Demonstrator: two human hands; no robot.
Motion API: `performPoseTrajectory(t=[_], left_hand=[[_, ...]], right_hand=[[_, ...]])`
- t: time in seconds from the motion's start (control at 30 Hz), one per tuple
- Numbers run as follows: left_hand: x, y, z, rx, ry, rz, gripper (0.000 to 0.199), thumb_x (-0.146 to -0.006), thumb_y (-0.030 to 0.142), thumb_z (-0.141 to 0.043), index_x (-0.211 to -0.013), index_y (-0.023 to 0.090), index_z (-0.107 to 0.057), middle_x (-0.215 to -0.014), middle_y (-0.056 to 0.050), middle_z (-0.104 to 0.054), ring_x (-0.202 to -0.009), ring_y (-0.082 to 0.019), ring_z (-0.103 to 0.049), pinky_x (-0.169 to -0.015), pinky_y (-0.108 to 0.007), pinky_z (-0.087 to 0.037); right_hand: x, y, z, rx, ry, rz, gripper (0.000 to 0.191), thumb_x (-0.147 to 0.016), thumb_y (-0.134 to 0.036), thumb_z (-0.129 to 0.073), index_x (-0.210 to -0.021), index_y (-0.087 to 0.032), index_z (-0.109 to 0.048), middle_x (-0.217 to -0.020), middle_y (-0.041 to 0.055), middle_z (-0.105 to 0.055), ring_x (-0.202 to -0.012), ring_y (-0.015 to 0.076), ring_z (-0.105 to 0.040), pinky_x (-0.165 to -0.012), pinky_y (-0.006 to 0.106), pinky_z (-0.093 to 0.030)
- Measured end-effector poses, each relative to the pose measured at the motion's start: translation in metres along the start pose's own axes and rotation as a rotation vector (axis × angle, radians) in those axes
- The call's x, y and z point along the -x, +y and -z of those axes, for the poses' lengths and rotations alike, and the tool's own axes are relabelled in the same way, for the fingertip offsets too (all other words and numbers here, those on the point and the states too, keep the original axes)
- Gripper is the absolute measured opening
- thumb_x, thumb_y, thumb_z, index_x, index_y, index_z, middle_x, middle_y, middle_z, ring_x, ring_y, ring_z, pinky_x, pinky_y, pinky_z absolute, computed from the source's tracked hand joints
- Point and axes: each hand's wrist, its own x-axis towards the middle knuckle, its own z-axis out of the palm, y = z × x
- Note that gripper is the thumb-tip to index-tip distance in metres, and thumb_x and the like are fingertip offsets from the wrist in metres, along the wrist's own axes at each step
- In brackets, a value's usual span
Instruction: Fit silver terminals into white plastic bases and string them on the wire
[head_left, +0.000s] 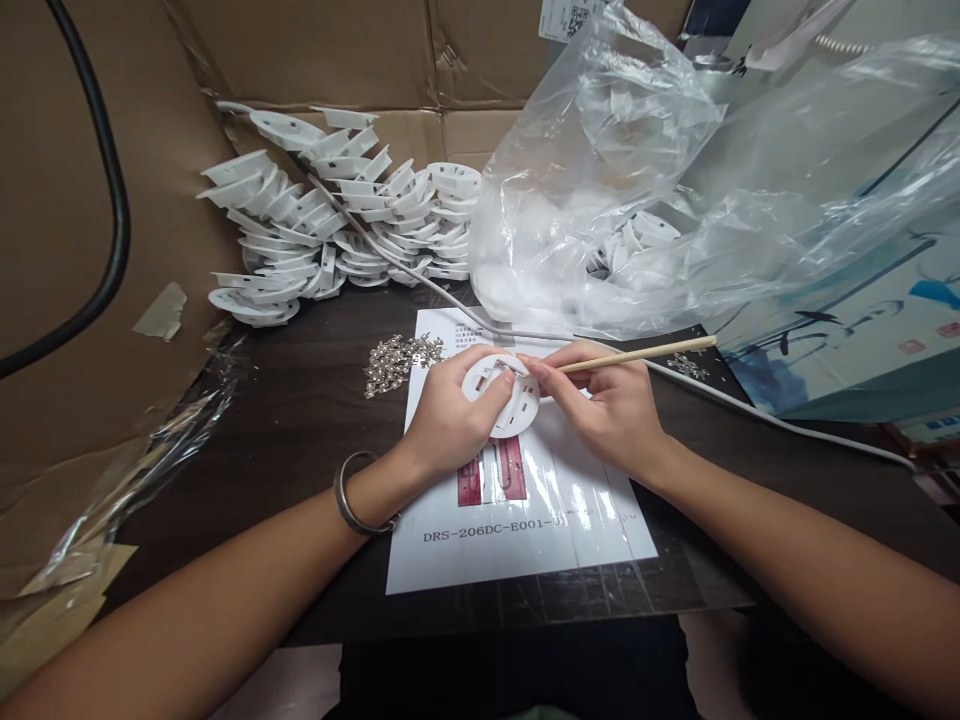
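Note:
A round white plastic part (517, 412) with small slots is gripped in my left hand (451, 412), the thumb lying across its face. My right hand (606, 402) pinches a thin wooden stick (649, 353); its long end points right, and its other end is hidden by my fingers at the part's upper right edge. A small metal piece seems to sit near my left thumb tip, too small to name. Beneath both hands lies a printed sheet (442, 565) with a red picture. Left of the sheet is a pile of small metal pieces (394, 365).
Stacked white plastic parts (262, 250) stand at the back left against cardboard. A clear plastic bag (555, 270) holds more of them at the back. A grey cable (757, 412) crosses the table, near a smaller metal pile (688, 366). A black cable (112, 200) hangs at left.

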Motion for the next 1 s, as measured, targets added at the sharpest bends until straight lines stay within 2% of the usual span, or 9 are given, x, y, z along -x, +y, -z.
performPoseTrajectory(t=[0.23, 0.4, 0.73, 0.9, 1.0], left_hand=[[-0.001, 0.0, -0.003, 0.005, 0.005, 0.043, 0.015, -0.081, 0.023, -0.055, -0.087, 0.016, -0.067, -0.081, -0.004, -0.072, -0.073, -0.016, -0.065, -0.065, -0.027, -0.053], [-0.001, 0.001, -0.003, 0.007, -0.002, 0.041, 0.013, -0.081, 0.022, -0.055, -0.084, 0.017, -0.067, -0.081, -0.003, -0.071, -0.075, -0.016, -0.065, -0.068, -0.028, -0.053], [-0.003, -0.006, -0.002, 0.01, -0.008, 0.06, 0.019, -0.085, 0.027, -0.052, -0.082, 0.017, -0.068, -0.081, -0.004, -0.069, -0.077, -0.017, -0.064, -0.073, -0.03, -0.051], [-0.003, -0.005, -0.002, -0.006, -0.009, 0.037, 0.02, -0.087, 0.029, -0.05, -0.083, 0.018, -0.067, -0.083, -0.004, -0.07, -0.079, -0.017, -0.064, -0.075, -0.031, -0.051], [-0.002, -0.004, 0.0, -0.009, 0.016, 0.03, 0.017, -0.086, 0.029, -0.052, -0.084, 0.019, -0.066, -0.084, -0.003, -0.07, -0.081, -0.018, -0.064, -0.075, -0.031, -0.052]], right_hand=[[0.0, 0.001, 0.003, 0.052, -0.028, -0.059, 0.012, -0.088, -0.024, -0.06, -0.081, -0.019, -0.069, -0.075, -0.0003, -0.069, -0.067, 0.0119, -0.068, -0.058, 0.024, -0.056], [0.0, 0.002, 0.001, 0.077, -0.029, -0.009, 0.01, -0.087, -0.022, -0.06, -0.083, -0.019, -0.069, -0.075, 0.0003, -0.07, -0.066, 0.0116, -0.066, -0.055, 0.025, -0.053], [0.0, 0.005, -0.002, 0.025, -0.064, -0.062, 0.013, -0.087, -0.025, -0.061, -0.082, -0.018, -0.07, -0.075, 0.0022, -0.071, -0.067, 0.0142, -0.067, -0.059, 0.029, -0.054], [-0.002, 0.0, 0.002, -0.05, 0.008, -0.094, 0.012, -0.084, -0.027, -0.065, -0.077, -0.021, -0.073, -0.083, 0.0025, -0.074, -0.077, 0.0173, -0.069, -0.07, 0.035, -0.057], [-0.004, -0.007, 0.008, 0.009, 0.128, -0.063, 0.021, -0.087, -0.029, -0.062, -0.07, -0.023, -0.072, -0.072, 0.0014, -0.07, -0.068, 0.0153, -0.065, -0.066, 0.034, -0.054]])
